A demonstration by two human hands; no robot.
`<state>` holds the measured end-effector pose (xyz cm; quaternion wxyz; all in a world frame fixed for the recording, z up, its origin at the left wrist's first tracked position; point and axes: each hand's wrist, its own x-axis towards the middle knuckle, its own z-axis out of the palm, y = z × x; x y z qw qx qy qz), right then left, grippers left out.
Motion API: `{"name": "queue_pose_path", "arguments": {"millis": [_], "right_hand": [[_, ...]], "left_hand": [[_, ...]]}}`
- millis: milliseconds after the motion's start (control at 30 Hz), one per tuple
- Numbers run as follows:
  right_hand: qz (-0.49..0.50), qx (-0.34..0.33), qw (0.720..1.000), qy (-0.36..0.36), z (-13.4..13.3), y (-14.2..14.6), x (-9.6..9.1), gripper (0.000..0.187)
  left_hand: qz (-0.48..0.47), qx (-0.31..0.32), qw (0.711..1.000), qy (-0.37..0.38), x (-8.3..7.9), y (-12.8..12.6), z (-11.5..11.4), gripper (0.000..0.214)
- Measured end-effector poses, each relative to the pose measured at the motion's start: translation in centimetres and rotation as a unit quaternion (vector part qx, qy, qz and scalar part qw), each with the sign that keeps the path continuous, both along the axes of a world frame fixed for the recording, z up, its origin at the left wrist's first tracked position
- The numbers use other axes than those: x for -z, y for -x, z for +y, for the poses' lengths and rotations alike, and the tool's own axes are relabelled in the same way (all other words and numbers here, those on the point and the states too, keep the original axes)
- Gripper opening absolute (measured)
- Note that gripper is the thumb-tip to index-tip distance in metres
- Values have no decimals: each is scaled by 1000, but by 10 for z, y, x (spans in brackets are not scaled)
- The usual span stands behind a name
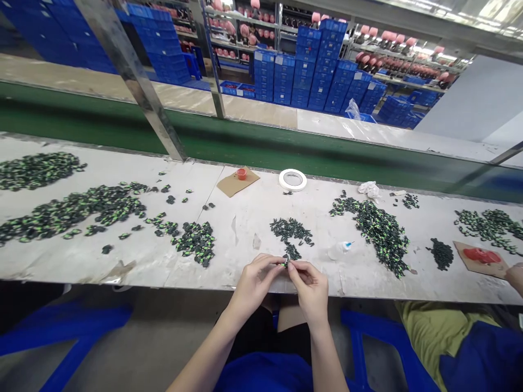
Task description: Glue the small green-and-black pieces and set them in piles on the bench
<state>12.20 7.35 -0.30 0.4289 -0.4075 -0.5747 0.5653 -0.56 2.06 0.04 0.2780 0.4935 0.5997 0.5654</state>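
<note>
In the head view we held one small black-and-green part [286, 264] between both hands, straight toward us from the tape roll [293, 179] and right over the near edge of the table [253, 207]. Our left hand [255, 283] had thumb and forefinger closed on one end of the part, and our right hand [311, 286] pinched the other end the same way. The remaining fingers were loosely curled and, as far as we could see, held nothing. The part was too small for us to tell how it sat in the pinch. We judged the main risk to be a drop: with so little of the part gripped and the hands at the table's edge, a slip of either pinch could send it into our lap or onto the floor rather than back on the table. A small heap [291, 251] of like parts lay just beyond our fingertips, between them and the tape roll, so a forward nudge of the knuckles could scatter it or mix the held part back in. A bottle [341, 249] lay on its side, nearer us than the tape roll and to its right, close to our right hand; a sweep of that wrist could roll it into the big pile [379, 228] farther right. A co-worker's hand [515, 277] sat far right of the tape roll, well apart from ours, and we saw little chance of a clash.
</note>
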Motion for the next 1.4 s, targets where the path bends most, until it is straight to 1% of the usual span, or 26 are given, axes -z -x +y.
{"name": "queue_pose_path", "arguments": {"millis": [100, 200, 233, 333, 367, 467, 567, 700, 800, 967, 1067, 1133, 1200, 1333, 1400], "right_hand": [[8, 1, 998, -59, 0, -3, -2, 11], [-3, -7, 994, -113, 1, -7, -4, 7], [-8, -11, 993, -119, 2, -9, -4, 9], [-16, -33, 992, -120, 5, -15, -6, 29], [-18, -45, 991, -124, 6, -16, -6, 33], [-19, -67, 985, -158, 8, -17, -6, 30], [-16, -51, 980, -191, 4, -14, -4, 25], [-17, -40, 977, -207, -1, -10, -4, 24], [-5, -44, 978, -203, -3, -7, -4, 23], [27, -38, 987, -151, -4, -5, -2, 23], [18, -38, 989, -140, -4, -5, 1, 23], [4, -32, 988, -152, -3, -6, 2, 22], [-11, -23, 985, -173, -2, -9, 2, 22], [-39, -15, 969, -242, -2, -20, 1, 25], [-51, -5, 961, -272, -3, -29, 0, 25]], "left_hand": [[-47, -2, 998, 30, -2, -3, -1, 15], [-55, -2, 998, 34, -7, -5, -1, 15], [-51, 1, 998, 32, -9, -6, -2, 14], [-34, 15, 999, 21, -17, -6, -2, 14], [-27, 19, 999, 18, -20, -6, -2, 14], [-16, 24, 1000, 12, -29, -7, -3, 13], [-23, 14, 1000, 8, -37, -11, -5, 12], [-41, -22, 999, 9, -42, -16, -8, 12], [-59, -37, 997, 18, -43, -17, -9, 11], [-86, -26, 995, 35, -44, -14, -8, 11], [-89, -34, 994, 51, -41, -13, -6, 12], [-97, -36, 993, 66, -37, -13, -5, 13], [-118, -24, 989, 88, -31, -14, -2, 14], [-191, 33, 974, 119, -25, -22, 3, 15], [-202, 65, 970, 122, -27, -25, 3, 23]]}}
